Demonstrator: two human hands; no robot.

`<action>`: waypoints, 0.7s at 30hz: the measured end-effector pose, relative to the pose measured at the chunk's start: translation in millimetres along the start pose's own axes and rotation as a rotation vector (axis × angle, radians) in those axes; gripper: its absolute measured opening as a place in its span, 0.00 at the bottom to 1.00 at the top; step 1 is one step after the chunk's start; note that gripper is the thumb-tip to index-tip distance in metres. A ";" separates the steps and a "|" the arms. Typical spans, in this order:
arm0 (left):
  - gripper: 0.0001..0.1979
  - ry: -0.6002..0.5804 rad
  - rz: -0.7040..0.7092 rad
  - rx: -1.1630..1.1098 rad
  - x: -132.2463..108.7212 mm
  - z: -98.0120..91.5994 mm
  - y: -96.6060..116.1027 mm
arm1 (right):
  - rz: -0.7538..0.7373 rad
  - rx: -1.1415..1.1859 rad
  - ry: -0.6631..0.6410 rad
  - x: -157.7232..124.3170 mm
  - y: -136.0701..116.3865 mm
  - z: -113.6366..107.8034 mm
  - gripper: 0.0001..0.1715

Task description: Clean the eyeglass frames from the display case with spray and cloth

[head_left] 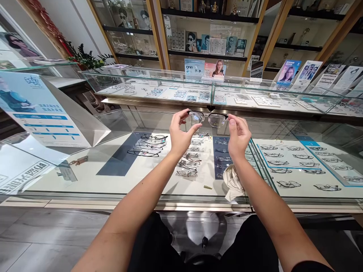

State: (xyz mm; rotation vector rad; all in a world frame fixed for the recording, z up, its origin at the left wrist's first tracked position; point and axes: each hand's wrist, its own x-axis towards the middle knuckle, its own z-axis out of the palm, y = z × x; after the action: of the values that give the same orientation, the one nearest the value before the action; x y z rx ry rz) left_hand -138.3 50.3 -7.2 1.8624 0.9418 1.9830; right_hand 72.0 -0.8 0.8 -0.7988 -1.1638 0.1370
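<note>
A pair of eyeglasses (217,120) with dark upper rims and clear lenses is raised above the glass display case (159,185). At its left end my left hand (181,132) grips the frame, the thumb lying near the lower edge of the left lens. My right hand (238,135) pinches the right end between thumb and fingers. Small lettering shows on the right lens. Beneath my right wrist, a crumpled cream cloth (233,182) rests on the case. Rows of glasses (188,164) lie under the glass below my hands.
On the left stands a large folded advertising card (48,109). A small tag (68,172) and a brown keychain-like item (79,161) are near it. A second glass counter (136,77) runs behind, with shelves of pictures beyond. Right of the cloth, more glasses (288,184) are on display.
</note>
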 end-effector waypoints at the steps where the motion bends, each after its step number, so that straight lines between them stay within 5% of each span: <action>1: 0.38 -0.003 -0.005 0.000 0.0 -0.2 0.3 | 0.006 0.005 0.000 -0.1 -0.5 0.0 0.18; 12: 0.38 0.123 0.178 0.207 -8.5 0.5 17.1 | 0.287 0.150 -0.007 -1.4 8.0 4.4 0.25; 21: 0.38 0.104 0.356 0.297 -16.5 -1.1 14.5 | 0.481 0.231 -0.058 -1.6 20.8 3.2 0.30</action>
State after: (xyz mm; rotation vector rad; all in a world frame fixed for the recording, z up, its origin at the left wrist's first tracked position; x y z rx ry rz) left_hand -133.5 29.2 -11.3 2.2392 1.0422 2.2640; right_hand 74.8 15.0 -12.8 -0.8588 -0.9700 0.6846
